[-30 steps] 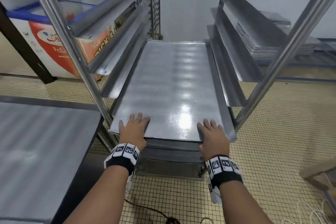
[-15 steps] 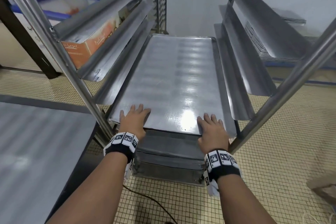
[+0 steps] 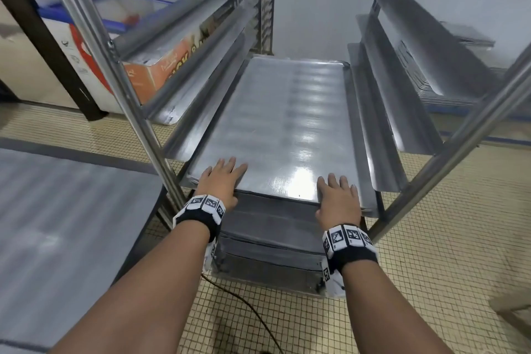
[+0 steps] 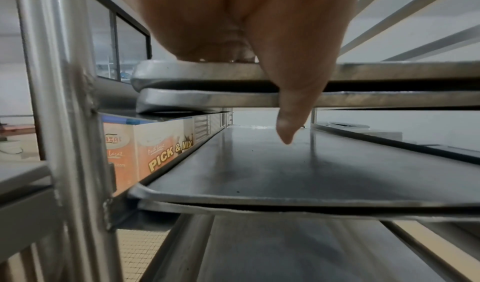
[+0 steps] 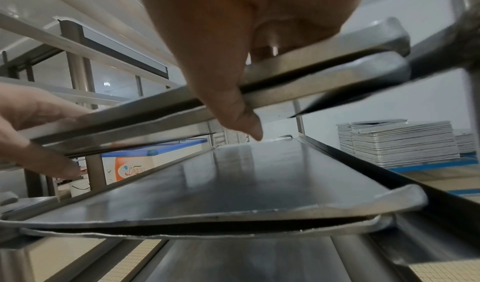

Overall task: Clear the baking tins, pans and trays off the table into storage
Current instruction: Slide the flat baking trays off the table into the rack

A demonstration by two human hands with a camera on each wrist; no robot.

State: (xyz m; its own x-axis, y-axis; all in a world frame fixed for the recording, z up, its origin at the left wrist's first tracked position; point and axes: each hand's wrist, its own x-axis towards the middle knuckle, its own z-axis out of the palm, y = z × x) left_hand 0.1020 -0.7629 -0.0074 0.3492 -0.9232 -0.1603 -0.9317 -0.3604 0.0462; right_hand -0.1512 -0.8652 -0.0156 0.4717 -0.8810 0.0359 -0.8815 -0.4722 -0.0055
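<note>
Left hand [image 3: 221,184], right hand [image 3: 339,201]: two. Racked trays [image 4: 259,169]: at least four. Rack [image 3: 143,123]: one. Orange box [image 3: 161,75]: one.

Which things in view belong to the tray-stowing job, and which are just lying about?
Job:
top tray, with the left hand and right hand laid on its near edge
rack
lower trays in the rack
table

Lying about:
orange carton
chest freezer
background tray stack

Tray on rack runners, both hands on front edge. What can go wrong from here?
Left hand and right hand thumbs hang over the front edge of the top tray: pinch risk. Its right corner sits close to the rack upright and may snag. The second tray under it could slide separately.
</note>
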